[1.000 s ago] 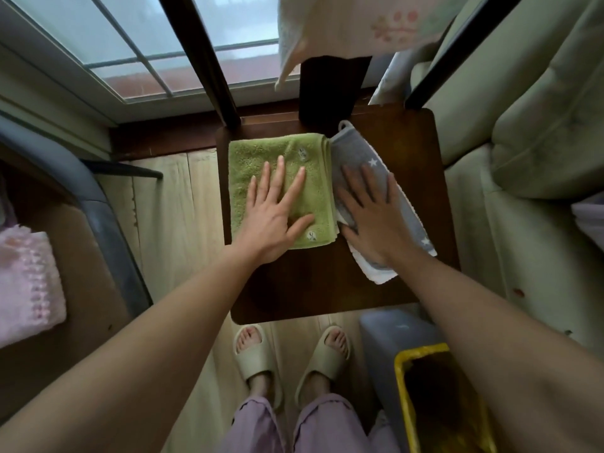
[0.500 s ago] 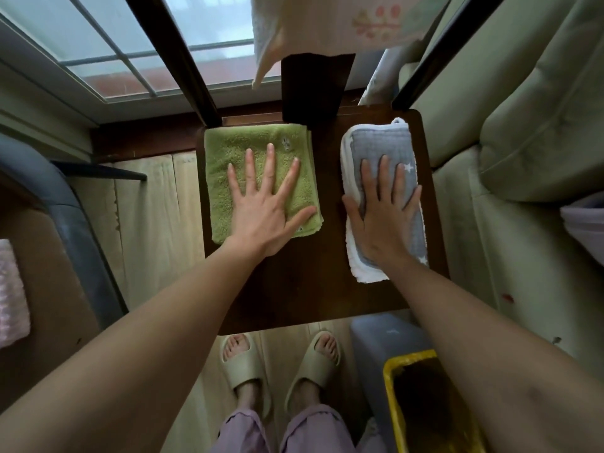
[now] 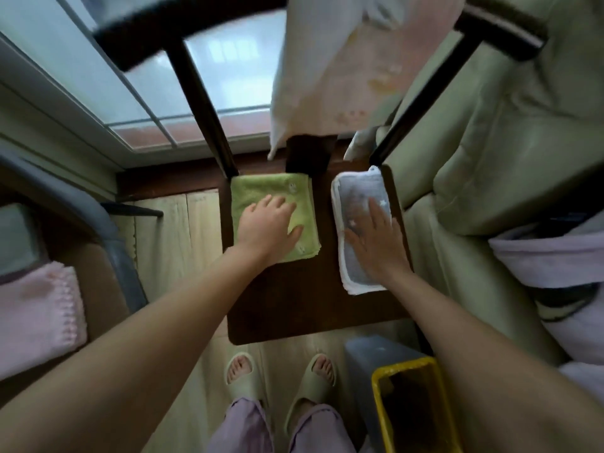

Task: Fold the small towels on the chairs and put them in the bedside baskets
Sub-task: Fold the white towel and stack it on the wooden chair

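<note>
Now your left hand (image 3: 268, 228) curls onto the folded green towel (image 3: 274, 217) while the flat right hand (image 3: 376, 245) presses the grey towel (image 3: 356, 204) near the chair seat's (image 3: 294, 308) right edge; next, lift both toward the baskets.

Two folded towels lie side by side, apart, on the chair seat (image 3: 294, 308): left towel (image 3: 304, 204) at frame centre, right towel (image 3: 351, 266) just right. A basket (image 3: 379, 387) stands at lower right, below the seat.
</note>
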Demonstrator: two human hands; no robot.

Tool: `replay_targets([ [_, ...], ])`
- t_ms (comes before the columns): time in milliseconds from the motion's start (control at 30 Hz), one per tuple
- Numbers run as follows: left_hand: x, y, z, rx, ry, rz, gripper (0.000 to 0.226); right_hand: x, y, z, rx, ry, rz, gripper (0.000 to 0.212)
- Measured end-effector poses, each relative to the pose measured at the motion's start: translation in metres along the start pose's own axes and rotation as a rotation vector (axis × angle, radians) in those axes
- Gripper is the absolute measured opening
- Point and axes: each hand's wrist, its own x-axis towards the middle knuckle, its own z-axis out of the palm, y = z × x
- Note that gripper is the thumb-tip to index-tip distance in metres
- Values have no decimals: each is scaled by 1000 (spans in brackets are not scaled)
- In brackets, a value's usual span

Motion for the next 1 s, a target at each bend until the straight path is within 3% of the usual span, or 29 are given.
replay_targets([
  [167,-50,4,-123,-100,-54,7,44,-57,-35,-106,266,80,16,42],
  [400,-74,10,-243,-188,57,21,29,-73,-69,-237,454,276,51,20],
  [633,-33,38,-295,-248,190,-13,32,-18,-62,-326,315,338,-202,26],
  [900,-1,54,-314,-339,147,-139,35,83,-56,-354,-237,63,-728,56],
  [1000,-5,49,-315,-318,120,-197,39,101,-68,-340,-398,50,-872,53],
])
